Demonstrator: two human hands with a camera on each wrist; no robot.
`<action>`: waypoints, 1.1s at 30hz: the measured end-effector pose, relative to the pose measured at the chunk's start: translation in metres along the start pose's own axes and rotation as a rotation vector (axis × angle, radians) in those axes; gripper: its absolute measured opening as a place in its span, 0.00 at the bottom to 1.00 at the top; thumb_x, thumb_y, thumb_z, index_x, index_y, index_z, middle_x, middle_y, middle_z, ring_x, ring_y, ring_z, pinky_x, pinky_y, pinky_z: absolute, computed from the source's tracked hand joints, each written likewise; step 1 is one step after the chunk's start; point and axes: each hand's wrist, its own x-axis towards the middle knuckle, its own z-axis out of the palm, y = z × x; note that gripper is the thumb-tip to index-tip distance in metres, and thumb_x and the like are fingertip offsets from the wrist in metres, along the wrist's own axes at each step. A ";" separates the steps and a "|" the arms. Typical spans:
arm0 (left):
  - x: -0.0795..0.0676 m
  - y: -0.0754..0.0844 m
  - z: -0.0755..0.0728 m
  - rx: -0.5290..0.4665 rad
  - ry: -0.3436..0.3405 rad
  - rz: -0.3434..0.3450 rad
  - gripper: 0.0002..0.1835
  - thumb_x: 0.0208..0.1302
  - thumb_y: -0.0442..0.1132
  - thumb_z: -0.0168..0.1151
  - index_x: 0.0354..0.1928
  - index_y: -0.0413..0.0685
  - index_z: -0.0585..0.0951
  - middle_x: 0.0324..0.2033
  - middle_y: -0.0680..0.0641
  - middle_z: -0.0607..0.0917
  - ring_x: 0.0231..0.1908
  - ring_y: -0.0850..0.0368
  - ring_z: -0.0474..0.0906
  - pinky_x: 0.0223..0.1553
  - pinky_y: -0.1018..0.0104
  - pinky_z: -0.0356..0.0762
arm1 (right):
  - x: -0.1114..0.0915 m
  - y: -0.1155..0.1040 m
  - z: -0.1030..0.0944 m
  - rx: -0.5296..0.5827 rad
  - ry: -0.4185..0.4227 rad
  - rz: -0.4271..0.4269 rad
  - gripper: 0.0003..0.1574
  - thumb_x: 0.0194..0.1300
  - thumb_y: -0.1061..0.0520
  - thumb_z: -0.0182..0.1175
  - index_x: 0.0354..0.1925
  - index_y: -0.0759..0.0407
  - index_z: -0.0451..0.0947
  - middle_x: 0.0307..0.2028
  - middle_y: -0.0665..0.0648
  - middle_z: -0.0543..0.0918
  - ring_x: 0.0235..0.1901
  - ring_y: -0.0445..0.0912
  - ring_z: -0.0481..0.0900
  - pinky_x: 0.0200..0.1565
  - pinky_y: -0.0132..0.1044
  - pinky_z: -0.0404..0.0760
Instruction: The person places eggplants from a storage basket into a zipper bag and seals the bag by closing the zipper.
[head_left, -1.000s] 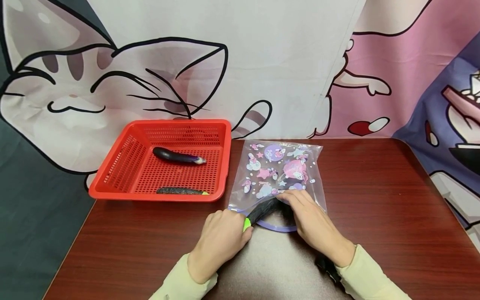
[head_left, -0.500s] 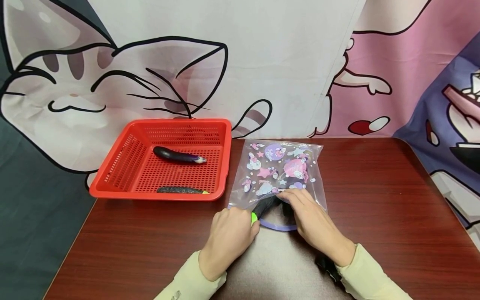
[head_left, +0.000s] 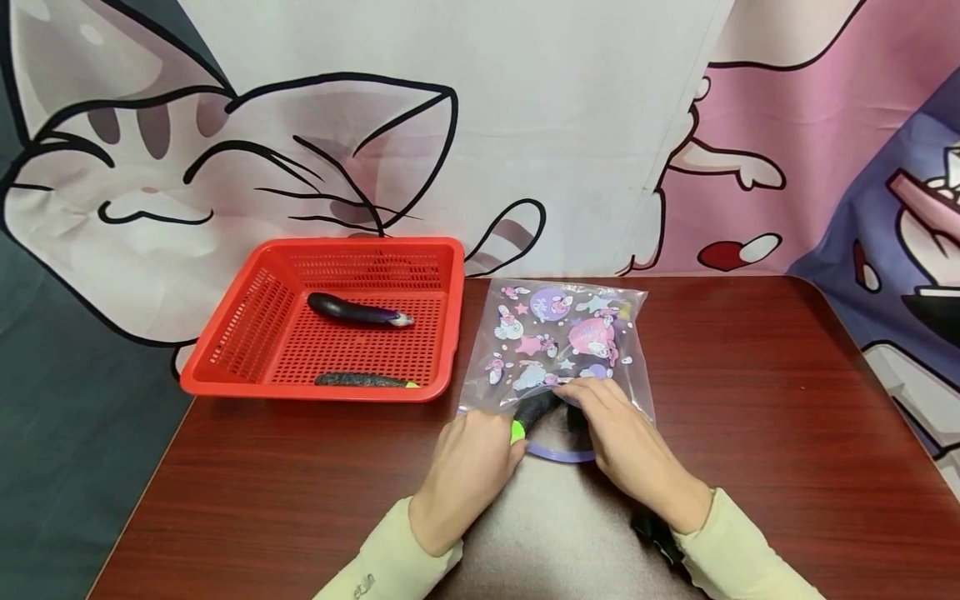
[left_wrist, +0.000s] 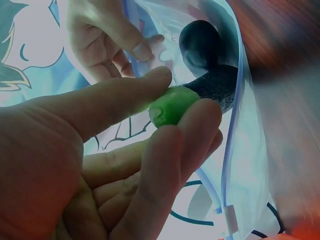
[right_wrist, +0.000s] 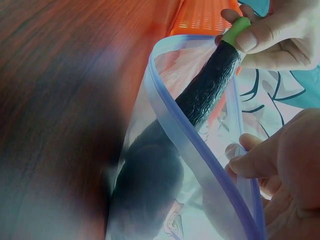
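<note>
My left hand [head_left: 471, 471] pinches a dark, bumpy cucumber [right_wrist: 212, 85] by its bright green end [left_wrist: 172, 106], thumb on one side and fingers on the other. The cucumber's dark length slants through the mouth of a clear zip bag [head_left: 525, 333] printed with pink and purple cartoons. With thumb and fingertips, my right hand [head_left: 637, 442] grips the bag's edge by the purple zip strip [right_wrist: 205, 152], and the mouth gapes. Inside the bag lies another dark, smooth, rounded thing [left_wrist: 200, 45], beside the cucumber; much of it is blurred behind the plastic in the right wrist view.
A red perforated basket [head_left: 450, 333] stands left of the bag. It holds a purple-black eggplant [head_left: 352, 310] and a second dark cucumber with a green end [head_left: 363, 380]. The brown wooden table [head_left: 750, 400] meets a cartoon-printed cloth [head_left: 585, 125] at the back.
My left hand has moved right and slightly forward, pushing the cucumber farther into the bag, so less of it shows outside. My right hand keeps its place on the bag.
</note>
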 end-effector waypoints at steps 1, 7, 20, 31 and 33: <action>0.001 0.000 0.000 -0.009 0.001 -0.003 0.22 0.50 0.48 0.78 0.14 0.55 0.72 0.11 0.55 0.72 0.17 0.49 0.79 0.15 0.56 0.70 | 0.000 0.000 0.000 0.000 0.001 0.000 0.31 0.58 0.77 0.46 0.57 0.64 0.75 0.55 0.57 0.78 0.54 0.51 0.75 0.59 0.42 0.70; 0.002 0.003 0.001 -0.024 -0.009 -0.008 0.19 0.50 0.46 0.78 0.17 0.53 0.75 0.12 0.55 0.73 0.17 0.51 0.79 0.15 0.57 0.70 | 0.001 -0.001 -0.001 0.004 0.008 -0.003 0.31 0.58 0.78 0.45 0.57 0.64 0.75 0.55 0.57 0.78 0.54 0.50 0.75 0.59 0.41 0.69; 0.003 0.007 0.006 -0.047 0.004 0.012 0.13 0.49 0.40 0.76 0.20 0.49 0.78 0.16 0.51 0.79 0.19 0.52 0.81 0.17 0.60 0.72 | 0.000 0.000 0.001 0.016 0.021 -0.015 0.29 0.60 0.77 0.44 0.57 0.64 0.75 0.54 0.56 0.78 0.54 0.50 0.74 0.59 0.40 0.69; 0.005 0.010 0.013 -0.059 0.033 0.036 0.09 0.52 0.37 0.74 0.23 0.49 0.80 0.18 0.52 0.79 0.21 0.54 0.81 0.19 0.59 0.74 | -0.001 0.000 -0.001 0.017 0.016 0.000 0.29 0.61 0.77 0.45 0.58 0.64 0.75 0.55 0.56 0.78 0.55 0.50 0.74 0.59 0.40 0.69; 0.004 0.011 0.015 -0.072 0.045 0.042 0.08 0.53 0.38 0.73 0.26 0.49 0.81 0.20 0.53 0.80 0.22 0.54 0.82 0.20 0.59 0.75 | -0.001 -0.001 -0.001 0.017 0.017 0.001 0.29 0.61 0.76 0.45 0.58 0.64 0.75 0.56 0.56 0.78 0.55 0.50 0.74 0.59 0.40 0.69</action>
